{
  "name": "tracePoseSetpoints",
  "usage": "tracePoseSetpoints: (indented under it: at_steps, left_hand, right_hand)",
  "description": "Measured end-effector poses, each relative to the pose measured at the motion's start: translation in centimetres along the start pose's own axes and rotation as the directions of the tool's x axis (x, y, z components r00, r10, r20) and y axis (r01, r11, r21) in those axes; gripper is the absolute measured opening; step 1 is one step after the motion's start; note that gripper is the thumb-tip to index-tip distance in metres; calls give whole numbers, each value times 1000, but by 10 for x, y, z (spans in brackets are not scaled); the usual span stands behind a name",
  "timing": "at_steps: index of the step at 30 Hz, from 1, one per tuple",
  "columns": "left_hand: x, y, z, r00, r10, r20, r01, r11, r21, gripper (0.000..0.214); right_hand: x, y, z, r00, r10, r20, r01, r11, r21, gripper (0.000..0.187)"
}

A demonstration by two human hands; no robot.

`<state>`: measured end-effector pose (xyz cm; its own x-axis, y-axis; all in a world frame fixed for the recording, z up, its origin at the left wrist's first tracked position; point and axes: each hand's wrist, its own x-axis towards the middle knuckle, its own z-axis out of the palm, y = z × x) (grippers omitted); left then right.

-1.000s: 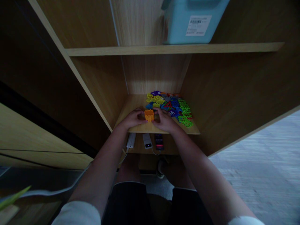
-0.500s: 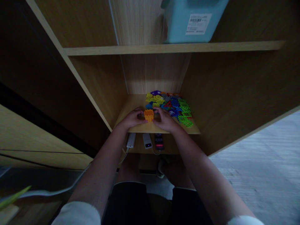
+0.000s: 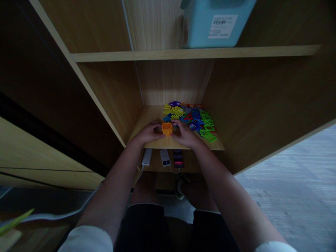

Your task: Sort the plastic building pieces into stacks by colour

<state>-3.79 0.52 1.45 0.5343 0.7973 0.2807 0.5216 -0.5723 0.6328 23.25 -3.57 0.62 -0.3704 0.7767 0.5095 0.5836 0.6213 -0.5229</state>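
Note:
Between my two hands is an orange box made of interlocking plastic building pieces [image 3: 167, 130], its top side open towards me. My left hand [image 3: 151, 133] grips its left side with thumb and fingers. On the opposite side, my right hand [image 3: 184, 133] holds it the same way. Both hands are over the wooden shelf [image 3: 154, 143], close to its front edge. Just behind and to the right of my right hand lie green interlocking pieces [image 3: 207, 122], yellow pieces [image 3: 175, 111] and dark blue pieces [image 3: 195, 114], spread in a colourful heap.
Above, a light blue bin [image 3: 210, 31] with a white label stands on the upper shelf [image 3: 157, 55]. Below the front edge lie a white power strip [image 3: 147, 157], a white power bank [image 3: 165, 157] and a phone [image 3: 178, 159] with a cable. Cabinet walls [image 3: 112, 91] enclose both sides.

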Motion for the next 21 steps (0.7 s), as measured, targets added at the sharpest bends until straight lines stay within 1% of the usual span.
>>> tracePoseSetpoints:
  at_steps: [10, 17, 21]
  left_hand:
    - [0, 0, 0, 1000, 0, 1, 0, 1000, 18, 52]
    - [1, -3, 1, 1000, 3, -6, -3, 1000, 0, 53]
    - [0, -5, 0, 1000, -5, -8, 5, 999, -35, 57]
  right_hand:
    - [2, 4, 2, 1000, 11, -2, -11, 1000, 3, 67]
    - [1, 0, -1, 1000, 7, 9, -7, 1000, 11, 66]
    - [1, -1, -1, 1000, 22, 19, -21, 999, -39, 72]
